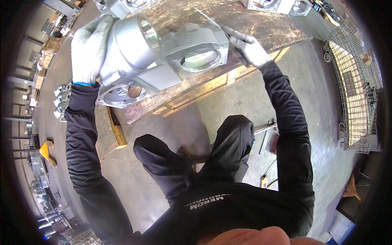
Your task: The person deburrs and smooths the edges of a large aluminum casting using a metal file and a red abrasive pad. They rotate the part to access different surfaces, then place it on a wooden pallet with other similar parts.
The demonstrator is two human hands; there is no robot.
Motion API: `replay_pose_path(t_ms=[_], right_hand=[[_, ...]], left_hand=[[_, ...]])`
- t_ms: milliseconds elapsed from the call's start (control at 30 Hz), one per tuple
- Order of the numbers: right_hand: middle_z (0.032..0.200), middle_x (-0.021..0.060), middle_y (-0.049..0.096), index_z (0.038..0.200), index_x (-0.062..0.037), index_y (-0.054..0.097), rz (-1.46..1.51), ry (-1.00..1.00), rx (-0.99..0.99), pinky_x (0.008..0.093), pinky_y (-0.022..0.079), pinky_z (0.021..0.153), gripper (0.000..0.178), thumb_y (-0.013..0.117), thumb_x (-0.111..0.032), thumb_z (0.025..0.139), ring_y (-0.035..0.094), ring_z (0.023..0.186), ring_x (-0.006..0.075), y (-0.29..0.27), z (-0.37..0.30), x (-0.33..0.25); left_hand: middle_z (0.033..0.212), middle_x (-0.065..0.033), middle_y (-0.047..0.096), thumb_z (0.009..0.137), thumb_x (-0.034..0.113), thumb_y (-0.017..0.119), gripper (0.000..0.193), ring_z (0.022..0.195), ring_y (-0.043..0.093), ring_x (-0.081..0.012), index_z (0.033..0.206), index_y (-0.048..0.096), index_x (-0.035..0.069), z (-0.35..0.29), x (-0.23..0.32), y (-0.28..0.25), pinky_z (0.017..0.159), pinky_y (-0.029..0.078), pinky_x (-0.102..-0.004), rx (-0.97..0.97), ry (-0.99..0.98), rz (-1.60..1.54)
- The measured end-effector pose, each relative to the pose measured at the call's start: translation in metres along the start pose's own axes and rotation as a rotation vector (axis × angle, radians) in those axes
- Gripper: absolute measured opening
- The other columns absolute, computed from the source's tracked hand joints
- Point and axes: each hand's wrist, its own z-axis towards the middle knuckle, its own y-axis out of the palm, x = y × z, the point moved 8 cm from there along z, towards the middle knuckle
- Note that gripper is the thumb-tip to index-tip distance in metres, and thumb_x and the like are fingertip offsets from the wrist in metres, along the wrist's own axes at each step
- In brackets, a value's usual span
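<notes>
1. Your left hand point(89, 49), in a grey knit glove, lies flat and spread against the rounded end of the big silver metal casting point(159, 57); it presses the part rather than closing round it.
2. Your right hand point(250, 48), gloved too, is closed on a thin metal file point(209, 19); the file's tip runs up over the casting's far edge.
3. The casting lies on its side on the worn wooden workbench point(265, 28), near its front edge; a round bore faces up.
4. More silver castings point(269, 5) stand at the bench's far side; a wire mesh cage point(355, 94) stands to your right; your knees are below the bench.
</notes>
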Motion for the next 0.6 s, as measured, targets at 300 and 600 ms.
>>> replay_pose_path(t_ms=[300,600], right_hand=[[0.072,-0.0034,0.057,0.158,-0.0104,0.048,-0.064,-0.265,0.024,0.0221,0.041,0.052,0.049,0.052,-0.024,0.111,0.046,0.052,0.0050,0.007,0.012,0.002],[0.101,0.0027,0.071,0.155,-0.0123,0.052,-0.006,-0.020,0.015,0.0260,0.053,0.068,0.050,0.056,-0.029,0.108,0.057,0.070,0.0077,0.002,0.016,0.017]], left_hand=[[0.127,-0.0182,0.072,0.100,0.021,0.057,0.037,0.117,0.068,-0.0330,0.130,0.072,0.006,-0.013,-0.013,0.012,0.105,0.050,-0.0406,-0.115,0.035,0.119],[0.128,-0.0194,0.072,0.104,0.021,0.053,0.036,0.121,0.068,-0.0318,0.129,0.074,0.005,-0.018,-0.030,0.016,0.108,0.049,-0.0379,-0.099,-0.187,-0.138]])
